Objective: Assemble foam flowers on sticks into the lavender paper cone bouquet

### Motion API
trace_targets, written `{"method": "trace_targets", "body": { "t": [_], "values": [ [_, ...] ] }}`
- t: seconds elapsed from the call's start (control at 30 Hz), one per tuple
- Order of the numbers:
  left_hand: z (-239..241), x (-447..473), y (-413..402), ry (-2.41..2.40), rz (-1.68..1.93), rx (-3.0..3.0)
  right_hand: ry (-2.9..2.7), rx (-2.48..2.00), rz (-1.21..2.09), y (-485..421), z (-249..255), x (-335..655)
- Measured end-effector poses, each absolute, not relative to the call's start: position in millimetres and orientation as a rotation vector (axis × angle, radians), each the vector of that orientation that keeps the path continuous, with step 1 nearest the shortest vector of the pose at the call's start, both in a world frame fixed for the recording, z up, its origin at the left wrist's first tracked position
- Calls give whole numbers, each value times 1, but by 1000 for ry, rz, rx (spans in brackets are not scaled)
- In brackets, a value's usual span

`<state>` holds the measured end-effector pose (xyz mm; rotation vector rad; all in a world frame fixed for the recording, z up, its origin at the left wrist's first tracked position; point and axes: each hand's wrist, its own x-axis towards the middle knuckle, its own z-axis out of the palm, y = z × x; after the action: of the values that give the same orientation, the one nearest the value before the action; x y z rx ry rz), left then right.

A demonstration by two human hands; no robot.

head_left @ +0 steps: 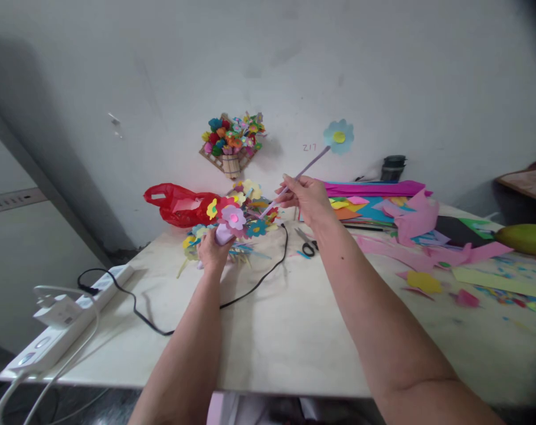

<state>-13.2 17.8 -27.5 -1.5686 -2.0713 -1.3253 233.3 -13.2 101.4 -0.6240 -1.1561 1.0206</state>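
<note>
Holding what, was that right hand point(310, 198)?

> A thin lilac stem point(313, 162), pinched between thumb and fingertips. It slanted up to the right, with a blue flower point(344, 131) on the top end, yellow middle, right in front of the wall point(383, 77). The low end ran down to the bunch point(234, 217). Couldn't tell if it was in there or just passing in front.

ok and the left hand point(212, 252)?

> Curled round the lilac base point(224, 235) under the bunch, so a closed grip, though some of the fingers were hidden. Bunch was held tilted over the table point(290, 342), lots of colours, pink and yellow up front.

What else was lying about?

> Red bag point(173, 206) behind the bunch on the left, scissors point(309, 249) near the right forearm and partly behind it, black cord point(263, 280) snaking between. Coloured paper point(421, 221) all over the right side, power strip point(73, 321) at the left edge. Oh, and a little flower basket point(231, 165) hung on the wall.
</note>
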Motion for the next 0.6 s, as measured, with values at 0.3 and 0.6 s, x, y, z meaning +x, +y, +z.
{"method": "trace_targets", "body": {
  "t": [0.3, 0.6],
  "values": [
    [-28, -11, 16, -2032, -1232, -1721, -1067, -662, 834, -2, 95, 229],
    [-20, -3, 8, -2039, -1252, -1786, -1087, -700, 714, 2, 91, 226]
  ]
}}
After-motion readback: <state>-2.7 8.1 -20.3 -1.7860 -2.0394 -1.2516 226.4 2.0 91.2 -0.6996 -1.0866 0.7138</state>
